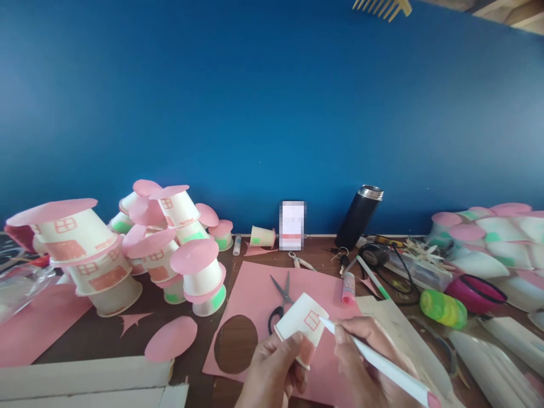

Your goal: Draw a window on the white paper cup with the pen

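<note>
My left hand (272, 368) is closed round a white paper cup (302, 326) held on its side, low in the middle of the view. The cup bears a pink window outline and a pink patch near its rim. My right hand (365, 357) grips a white pen (382, 365) with a pink end, its tip touching the cup by the window. Under both hands lies a pink paper sheet (255, 294) with a round hole cut out. Black-handled scissors (280, 300) rest on that sheet just behind the cup.
Stacks of decorated cups with pink round lids (102, 249) crowd the left; more lie at the right (488, 232). A loose pink disc (171, 338), glue stick (348, 287), black flask (359, 217), keys, cables, green tape roll (442, 309) and magenta bowl (476, 293) litter the brown table before a blue wall.
</note>
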A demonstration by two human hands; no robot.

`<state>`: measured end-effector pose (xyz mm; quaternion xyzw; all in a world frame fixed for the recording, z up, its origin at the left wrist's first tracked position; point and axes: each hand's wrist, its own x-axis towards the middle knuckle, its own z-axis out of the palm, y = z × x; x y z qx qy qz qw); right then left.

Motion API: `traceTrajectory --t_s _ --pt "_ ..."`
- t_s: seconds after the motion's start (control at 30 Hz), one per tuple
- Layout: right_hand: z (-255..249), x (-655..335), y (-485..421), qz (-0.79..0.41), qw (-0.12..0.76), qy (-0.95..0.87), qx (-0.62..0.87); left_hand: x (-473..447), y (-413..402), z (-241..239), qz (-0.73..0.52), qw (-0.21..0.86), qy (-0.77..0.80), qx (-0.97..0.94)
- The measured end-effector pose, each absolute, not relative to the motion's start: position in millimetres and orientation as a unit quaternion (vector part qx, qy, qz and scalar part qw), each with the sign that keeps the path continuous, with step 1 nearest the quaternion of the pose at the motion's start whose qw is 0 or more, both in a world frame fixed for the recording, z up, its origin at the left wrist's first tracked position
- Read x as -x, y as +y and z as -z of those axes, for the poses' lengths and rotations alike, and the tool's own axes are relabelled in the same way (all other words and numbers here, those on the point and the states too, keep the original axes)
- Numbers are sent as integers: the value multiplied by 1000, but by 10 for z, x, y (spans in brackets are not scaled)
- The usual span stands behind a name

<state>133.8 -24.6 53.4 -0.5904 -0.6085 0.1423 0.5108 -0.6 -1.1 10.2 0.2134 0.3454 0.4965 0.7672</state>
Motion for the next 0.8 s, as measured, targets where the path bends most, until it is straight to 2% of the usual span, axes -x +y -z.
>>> traceTrajectory --t_s 0.47,0.8 --pt "-529 -1437 -179 -95 504 -679 525 -4 -18 -57 -504 762 345 -215" --pt "-557 -1357 -213 -139 527 -627 556 -1 -36 -121 -510 755 345 -226"
